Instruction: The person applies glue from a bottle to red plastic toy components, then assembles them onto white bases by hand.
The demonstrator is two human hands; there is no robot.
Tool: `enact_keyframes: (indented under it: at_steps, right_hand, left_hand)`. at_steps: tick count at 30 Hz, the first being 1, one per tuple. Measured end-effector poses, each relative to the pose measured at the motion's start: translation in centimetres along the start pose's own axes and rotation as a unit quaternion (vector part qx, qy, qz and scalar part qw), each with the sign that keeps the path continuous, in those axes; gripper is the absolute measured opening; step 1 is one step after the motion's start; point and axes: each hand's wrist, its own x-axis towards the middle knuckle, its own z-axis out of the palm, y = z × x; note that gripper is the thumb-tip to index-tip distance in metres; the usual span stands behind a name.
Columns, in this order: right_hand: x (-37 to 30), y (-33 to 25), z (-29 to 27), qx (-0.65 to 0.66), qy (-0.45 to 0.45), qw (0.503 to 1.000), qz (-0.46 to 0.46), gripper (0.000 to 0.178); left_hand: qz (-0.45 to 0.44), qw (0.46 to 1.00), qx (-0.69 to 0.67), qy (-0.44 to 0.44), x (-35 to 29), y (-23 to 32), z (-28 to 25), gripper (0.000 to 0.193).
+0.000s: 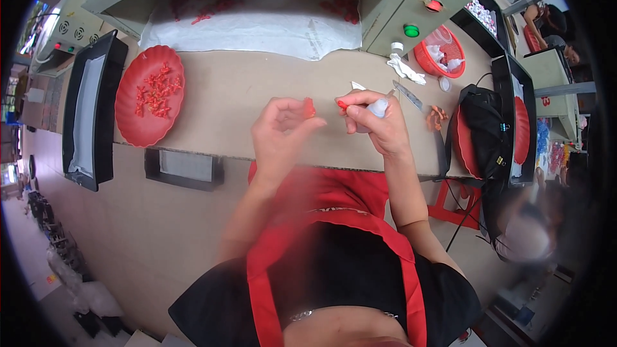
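Above the table's front edge, my left hand [276,127] pinches a small red piece [309,108] between thumb and fingers. Close to its right, my right hand [384,125] grips a translucent white squeeze bottle [378,108] in its palm. A second small red piece [341,105] is at that hand's thumb and fingertip. The two red pieces are apart from each other, and their exact shape is too small to tell. To the left lies a scalloped red plate [128,125] bearing many small red figures [159,90].
A pale green machine [405,16] spans the back, red pieces on its white sheet [257,42]. A knife [409,95], orange-brown scraps [437,117], a red basket [421,58] and a black bag [479,125] lie right. A black tray [106,122] stands left. Other people sit far right.
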Motion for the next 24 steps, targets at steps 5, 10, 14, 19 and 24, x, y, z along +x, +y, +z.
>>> enact_keyframes:
  at_steps: [5,10,14,19,24]
  right_hand:
    - [-2.3,-2.0,-0.3,-0.043,-0.001,0.998,-0.054,0.011]
    - [-3.6,-2.1,-0.7,-0.109,0.031,0.988,-0.103,0.011]
    - [-3.9,-2.3,-0.7,-0.136,0.044,0.981,-0.128,0.01]
    - [-3.7,-2.2,-0.5,-0.144,0.045,0.981,-0.123,0.01]
    - [-3.4,-2.5,-0.3,-0.162,0.062,0.981,-0.09,0.009]
  left_hand:
    - [0.02,0.995,0.086,-0.044,-0.5,1.7,2.2,0.027]
    - [0.05,0.991,0.106,-0.062,-0.5,2.0,3.5,0.028]
    - [0.134,0.978,0.145,-0.067,-0.4,1.9,4.0,0.03]
    - [0.174,0.971,0.15,-0.066,-0.3,1.5,4.0,0.032]
    - [0.217,0.958,0.178,-0.055,-0.1,1.5,3.8,0.032]
